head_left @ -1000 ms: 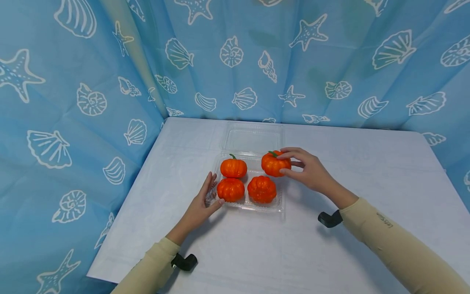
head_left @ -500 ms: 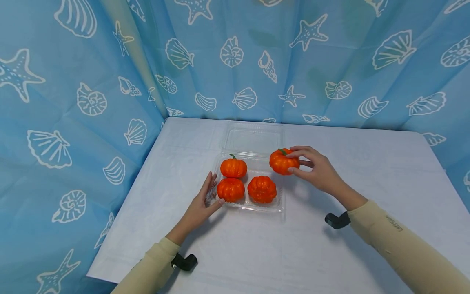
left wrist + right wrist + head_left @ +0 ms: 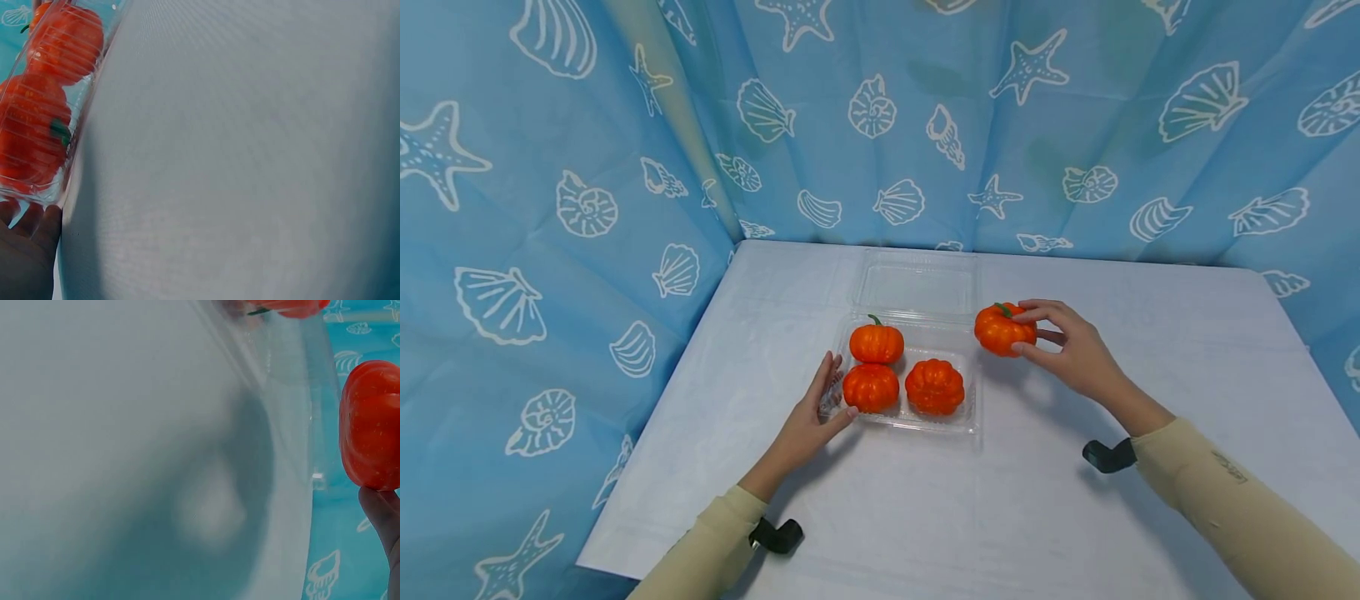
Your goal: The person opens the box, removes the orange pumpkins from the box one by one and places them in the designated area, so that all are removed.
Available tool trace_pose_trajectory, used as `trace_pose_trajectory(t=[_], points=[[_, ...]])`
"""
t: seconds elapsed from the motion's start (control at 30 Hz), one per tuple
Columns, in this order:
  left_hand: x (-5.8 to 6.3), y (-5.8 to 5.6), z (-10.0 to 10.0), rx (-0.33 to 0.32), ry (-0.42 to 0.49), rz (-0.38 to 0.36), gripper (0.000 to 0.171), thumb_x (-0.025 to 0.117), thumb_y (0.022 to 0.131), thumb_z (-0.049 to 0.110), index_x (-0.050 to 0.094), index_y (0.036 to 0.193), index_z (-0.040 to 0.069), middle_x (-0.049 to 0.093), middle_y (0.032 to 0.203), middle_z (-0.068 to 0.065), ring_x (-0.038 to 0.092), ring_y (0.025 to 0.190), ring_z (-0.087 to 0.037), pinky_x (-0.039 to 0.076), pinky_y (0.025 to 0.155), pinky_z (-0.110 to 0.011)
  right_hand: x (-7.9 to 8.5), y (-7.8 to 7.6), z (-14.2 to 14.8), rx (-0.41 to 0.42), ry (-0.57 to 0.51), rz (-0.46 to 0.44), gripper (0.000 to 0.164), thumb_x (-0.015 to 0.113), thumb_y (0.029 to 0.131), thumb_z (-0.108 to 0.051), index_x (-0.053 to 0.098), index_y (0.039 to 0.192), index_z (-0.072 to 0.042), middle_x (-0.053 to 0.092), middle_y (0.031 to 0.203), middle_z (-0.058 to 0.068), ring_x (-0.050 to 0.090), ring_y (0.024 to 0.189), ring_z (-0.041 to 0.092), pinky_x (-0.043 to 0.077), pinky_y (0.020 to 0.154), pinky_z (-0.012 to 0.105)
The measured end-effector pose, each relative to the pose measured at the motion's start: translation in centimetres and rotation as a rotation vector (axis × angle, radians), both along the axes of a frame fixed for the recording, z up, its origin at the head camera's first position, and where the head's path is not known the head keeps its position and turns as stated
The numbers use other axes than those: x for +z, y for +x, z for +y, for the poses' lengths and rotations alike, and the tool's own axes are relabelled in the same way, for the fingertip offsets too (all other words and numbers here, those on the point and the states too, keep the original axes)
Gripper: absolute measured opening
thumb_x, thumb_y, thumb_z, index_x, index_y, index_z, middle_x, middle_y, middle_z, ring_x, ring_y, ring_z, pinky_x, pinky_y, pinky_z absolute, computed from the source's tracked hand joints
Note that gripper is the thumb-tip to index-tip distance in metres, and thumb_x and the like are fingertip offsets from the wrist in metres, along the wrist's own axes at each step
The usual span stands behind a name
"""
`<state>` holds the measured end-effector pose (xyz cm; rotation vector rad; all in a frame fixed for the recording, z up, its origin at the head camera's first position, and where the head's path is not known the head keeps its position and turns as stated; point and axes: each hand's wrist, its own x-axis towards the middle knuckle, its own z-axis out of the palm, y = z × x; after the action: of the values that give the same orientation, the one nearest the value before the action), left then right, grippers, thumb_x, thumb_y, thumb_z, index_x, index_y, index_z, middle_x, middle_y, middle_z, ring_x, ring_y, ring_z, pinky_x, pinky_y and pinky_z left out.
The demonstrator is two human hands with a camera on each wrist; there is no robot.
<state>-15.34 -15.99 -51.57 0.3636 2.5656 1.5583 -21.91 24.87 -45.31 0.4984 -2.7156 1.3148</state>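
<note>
I see the right hand (image 3: 1070,350) pinching an orange pumpkin (image 3: 998,332) in mid-air beside the clear container (image 3: 946,340), whose left side the spread left hand (image 3: 805,429) touches.

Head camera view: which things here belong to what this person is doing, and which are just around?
Part of the work:
Held pumpkin, in the right hand
Clear container, lid open, left hand at its left side
Three other pumpkins, inside the container

Just around:
White-covered table, underneath
Blue shell-print curtain, behind
Black wrist devices, worn
</note>
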Motion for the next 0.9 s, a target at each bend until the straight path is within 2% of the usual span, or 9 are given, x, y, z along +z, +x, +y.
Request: trace_pose_trajectory(t=[0.3,0.6,0.9], points=[[0.1,0.0,0.1,0.000,-0.001,-0.003,0.096,0.072,0.095,0.032,0.008,0.166,0.025,0.026,0.167,0.003,0.023,0.154,-0.021,0.016,0.123,-0.054,-1.0,0.3,1.9,-0.035,0.014,-0.028,0.036,0.078,0.091,-0.013,0.064,0.123,-0.004,0.049,0.145,0.016,0.047,0.133,0.039,0.049,0.098,0.056],[0.1,0.0,-0.1,-0.001,0.004,-0.001,0.096,0.072,0.095,0.031,0.008,0.166,0.023,0.026,0.167,0.003,0.023,0.154,-0.021,0.016,0.122,-0.055,-3.1,-0.7,3.8,-0.067,0.051,-0.054,0.035,0.078,0.091,-0.014,0.063,0.121,-0.004,0.047,0.145,0.020,0.044,0.134,0.043,0.049,0.098,0.059],[0.0,0.0,0.0,0.005,0.001,0.001,0.096,0.072,0.095,0.032,0.008,0.166,0.023,0.026,0.167,0.002,0.024,0.154,-0.021,0.016,0.123,-0.054,-4.2,-1.5,4.5,-0.092,0.073,-0.068,0.035,0.078,0.091,-0.012,0.062,0.120,-0.004,0.046,0.145,0.022,0.042,0.134,0.046,0.047,0.099,0.063]])
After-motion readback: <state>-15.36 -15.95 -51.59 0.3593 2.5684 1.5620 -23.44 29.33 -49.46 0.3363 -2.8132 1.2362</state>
